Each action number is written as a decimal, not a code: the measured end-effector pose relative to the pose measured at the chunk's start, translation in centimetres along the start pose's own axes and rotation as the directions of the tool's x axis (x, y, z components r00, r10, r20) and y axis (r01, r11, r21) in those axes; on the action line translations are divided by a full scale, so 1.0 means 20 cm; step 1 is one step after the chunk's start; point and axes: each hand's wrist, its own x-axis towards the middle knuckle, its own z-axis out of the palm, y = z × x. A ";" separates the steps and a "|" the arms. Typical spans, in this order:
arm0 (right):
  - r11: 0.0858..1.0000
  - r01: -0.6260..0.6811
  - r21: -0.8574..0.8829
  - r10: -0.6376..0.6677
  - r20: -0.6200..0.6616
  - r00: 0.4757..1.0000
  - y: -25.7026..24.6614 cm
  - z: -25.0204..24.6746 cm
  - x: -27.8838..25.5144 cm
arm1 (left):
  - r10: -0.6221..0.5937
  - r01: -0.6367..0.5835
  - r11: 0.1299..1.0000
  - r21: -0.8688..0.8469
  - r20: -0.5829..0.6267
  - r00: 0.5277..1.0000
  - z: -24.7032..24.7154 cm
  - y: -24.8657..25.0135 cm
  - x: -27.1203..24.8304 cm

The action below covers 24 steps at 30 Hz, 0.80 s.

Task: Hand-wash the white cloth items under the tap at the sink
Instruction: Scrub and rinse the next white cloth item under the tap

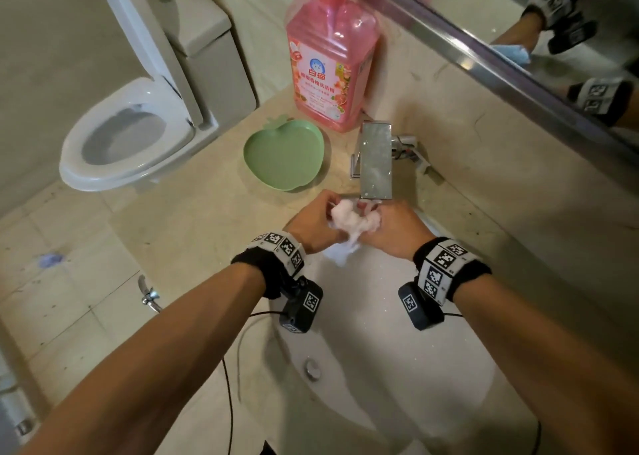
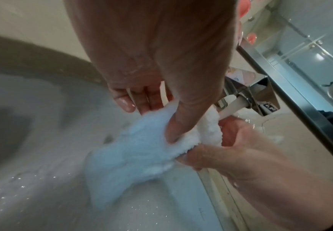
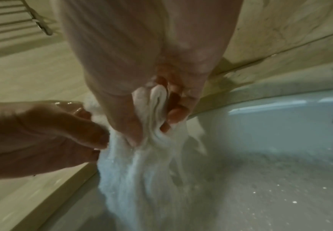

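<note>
Forearms with black-and-white tagged wristbands reach over the pale oval ceramic sink (image 1: pixel 397 368). Left hand (image 1: pixel 316 221) and right hand (image 1: pixel 397 229) meet above the basin's far edge, each clenched on one wet white fluffy cloth (image 1: pixel 349 224) bunched between them. Upper part of the cloth sits between the two thumbs; loose lower end hangs down into the basin.

Left wrist view: left thumb presses into the cloth (image 2: pixel 134 150) while the other fingers curl behind it; water stream runs from the spout onto the cloth's top. Head view does not show the stream clearly.

Right wrist view: right fingers (image 3: pixel 176 112) pinch folded layers of cloth (image 3: pixel 142 171); water streams off its lower end.

Beyond the hands: flat rectangular chrome tap (image 1: pixel 376 160), green apple-shaped plastic dish (image 1: pixel 284 155) to its left, pink pump bottle of detergent (image 1: pixel 330 60) behind, mirror edge at right, white toilet (image 1: pixel 128 136) far left.
</note>
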 end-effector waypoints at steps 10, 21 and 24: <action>0.746 -0.206 0.633 0.200 0.081 0.976 0.12 -0.03 -0.09 | -0.062 0.058 0.994 -0.094 -0.050 0.997 0.00 0.04 0.07; 0.862 -0.158 0.481 0.191 -0.020 0.981 0.16 0.07 -0.09 | -0.103 0.110 0.984 -0.143 0.057 0.993 -0.04 0.00 0.05; 0.921 -0.113 0.374 0.150 -0.072 0.986 0.18 0.06 -0.10 | -0.028 0.027 0.999 0.021 0.050 0.998 -0.05 -0.03 0.03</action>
